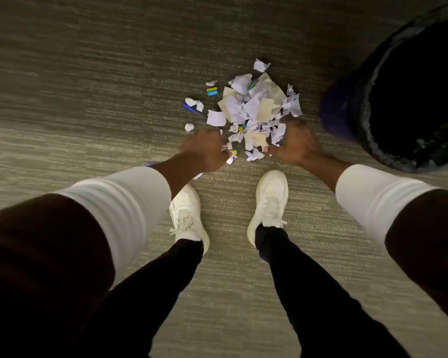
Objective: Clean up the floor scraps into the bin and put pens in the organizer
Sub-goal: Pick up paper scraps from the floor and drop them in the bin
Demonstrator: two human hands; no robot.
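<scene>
Paper scraps (254,112), light, crumpled; bin (409,94) at two o'clock.
Scoop from pile edges; left hand (202,151) curled on bits, right hand (292,143) spread loose.

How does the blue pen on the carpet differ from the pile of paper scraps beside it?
The blue pen is one slim, straight object; the paper scraps form a loose heap of many torn, crumpled pieces. The pen is dark blue, the scraps mostly white and cream with some coloured bits. The pen lies at the heap's left edge, partly under a crumpled piece. Both rest on the carpet.
</scene>
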